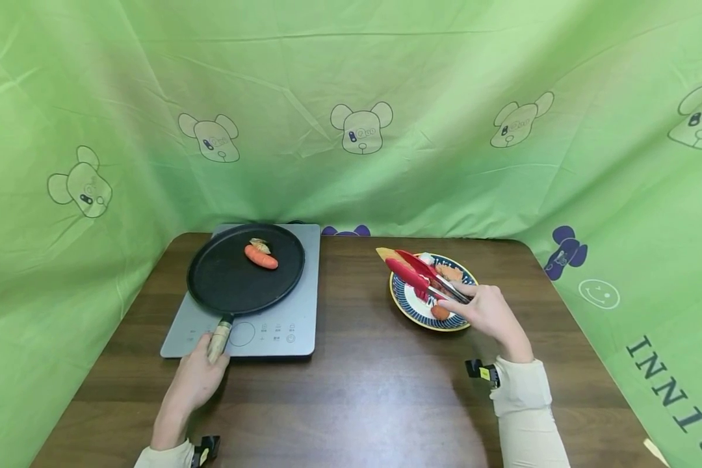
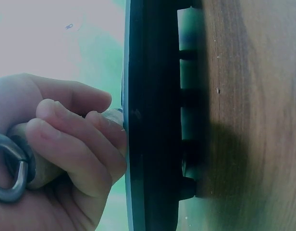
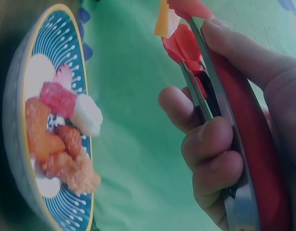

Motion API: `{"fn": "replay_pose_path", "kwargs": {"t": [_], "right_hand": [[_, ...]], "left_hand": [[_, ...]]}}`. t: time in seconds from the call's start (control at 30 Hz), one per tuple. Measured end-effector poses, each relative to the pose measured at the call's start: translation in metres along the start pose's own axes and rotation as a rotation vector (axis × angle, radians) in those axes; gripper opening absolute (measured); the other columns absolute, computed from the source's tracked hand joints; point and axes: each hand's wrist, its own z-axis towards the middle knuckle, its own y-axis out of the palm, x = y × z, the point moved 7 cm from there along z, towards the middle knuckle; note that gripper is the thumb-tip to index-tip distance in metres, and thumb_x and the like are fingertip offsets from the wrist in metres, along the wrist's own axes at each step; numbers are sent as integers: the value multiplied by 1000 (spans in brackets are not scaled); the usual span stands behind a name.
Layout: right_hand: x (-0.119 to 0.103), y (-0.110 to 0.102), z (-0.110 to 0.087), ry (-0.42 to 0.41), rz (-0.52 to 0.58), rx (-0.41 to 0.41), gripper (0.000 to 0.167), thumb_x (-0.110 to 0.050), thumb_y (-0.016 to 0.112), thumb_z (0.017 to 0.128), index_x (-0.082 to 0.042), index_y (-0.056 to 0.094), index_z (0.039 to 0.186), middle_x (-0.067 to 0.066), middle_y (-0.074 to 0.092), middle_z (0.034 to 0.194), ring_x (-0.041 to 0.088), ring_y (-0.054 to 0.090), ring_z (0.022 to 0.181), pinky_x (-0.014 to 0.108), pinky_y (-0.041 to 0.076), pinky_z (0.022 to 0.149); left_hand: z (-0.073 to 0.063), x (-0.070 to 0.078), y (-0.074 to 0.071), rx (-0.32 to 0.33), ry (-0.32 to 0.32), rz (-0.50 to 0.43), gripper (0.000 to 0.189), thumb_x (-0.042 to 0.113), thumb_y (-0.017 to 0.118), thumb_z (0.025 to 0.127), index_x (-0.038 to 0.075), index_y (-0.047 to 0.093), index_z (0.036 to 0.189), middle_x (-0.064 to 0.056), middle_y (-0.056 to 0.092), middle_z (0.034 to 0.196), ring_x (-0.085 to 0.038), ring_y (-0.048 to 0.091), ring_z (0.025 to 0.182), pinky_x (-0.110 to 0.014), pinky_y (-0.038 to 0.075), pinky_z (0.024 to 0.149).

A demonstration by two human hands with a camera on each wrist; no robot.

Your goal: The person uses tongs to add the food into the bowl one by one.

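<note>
On a brown wood-grain table (image 1: 363,390) against green bear-print fabric (image 1: 433,182), the left hand (image 1: 197,377) grips the handle (image 1: 219,341) of a frying pan (image 1: 240,279) on an induction cooktop (image 1: 306,292); the right hand (image 1: 493,315) holds red tongs (image 1: 406,272), a yellow piece (image 1: 385,253) between their tips, above a blue-patterned dish (image 1: 402,300).

From here I see my left grip (image 1: 197,378) with its fingers (image 2: 71,151) curled in a hold, the left forearm (image 1: 168,426) behind it. My right grip (image 1: 490,313) holds too, thumb (image 3: 244,50) stretched opposite curled fingers, the sleeved right forearm (image 1: 529,429) behind it.
</note>
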Motion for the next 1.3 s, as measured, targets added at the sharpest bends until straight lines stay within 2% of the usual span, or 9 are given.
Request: {"fn": "replay_pose_path", "kwargs": {"t": [0.2, 0.33, 0.53, 0.63, 0.77, 0.93, 1.07, 1.17, 1.3], "right_hand": [[-12, 5, 6, -64, 9, 17, 56, -46, 75, 77, -9, 67, 119, -1, 65, 65, 18, 50, 63, 31, 40, 59], [-19, 8, 11, -72, 12, 18, 57, -48, 75, 76, -9, 68, 118, 5, 68, 76, 20, 52, 65, 32, 41, 62], [-30, 14, 15, -64, 38, -14, 63, -47, 75, 76, -4, 64, 121, 17, 63, 115, 24, 58, 82, 36, 44, 73], [-35, 18, 17, -56, 97, -37, 64, -43, 76, 77, -2, 62, 123, 17, 62, 113, 21, 63, 74, 33, 47, 68], [-41, 23, 19, -58, 139, -59, 62, -38, 77, 77, -3, 61, 125, 12, 60, 90, 15, 57, 49, 27, 44, 54], [-52, 27, 21, -113, 90, -35, 57, -40, 76, 77, -5, 65, 120, 9, 66, 82, 13, 51, 63, 27, 40, 58], [-61, 31, 24, -138, 79, -27, 55, -42, 76, 77, -8, 66, 119, 4, 68, 84, 13, 42, 59, 28, 36, 55], [-70, 35, 27, -145, 94, -43, 52, -43, 75, 77, -11, 68, 118, -4, 62, 69, 12, 38, 51, 29, 34, 49], [-79, 43, 32, -163, 102, -50, 49, -44, 76, 76, -14, 70, 115, -7, 55, 63, 11, 39, 51, 29, 35, 49]], "left_hand": [[0, 0, 0, -1, 0, 0, 55, 19, 49, 93, -3, 27, 139, -20, 51, 91, -24, 47, 64, -35, 37, 51], [0, 0, 0, -3, 0, 0, 55, 19, 49, 93, -2, 27, 138, -20, 51, 90, -24, 47, 64, -35, 37, 51], [0, 0, 1, 0, 3, 2, 53, 19, 50, 93, -2, 29, 137, -18, 50, 89, -24, 47, 64, -35, 37, 51], [0, -1, 0, 4, 5, 5, 52, 19, 50, 93, -2, 29, 136, -18, 51, 89, -24, 47, 64, -35, 37, 51], [0, 0, 0, 8, 13, 6, 53, 19, 50, 93, -2, 29, 136, -19, 51, 89, -24, 47, 64, -35, 37, 51], [1, -1, 1, -1, 3, 3, 54, 19, 49, 93, -3, 28, 137, -20, 51, 93, -24, 47, 66, -35, 37, 52], [0, -1, 1, -9, -8, 7, 56, 19, 49, 93, -3, 26, 139, -23, 51, 97, -25, 48, 68, -35, 38, 53], [0, -1, 1, -8, -7, 12, 58, 20, 49, 93, -4, 25, 140, -23, 52, 98, -25, 48, 69, -35, 38, 53], [0, -1, 1, -14, -6, 4, 57, 19, 49, 94, -4, 25, 140, -22, 51, 94, -25, 48, 67, -35, 38, 53]]}}
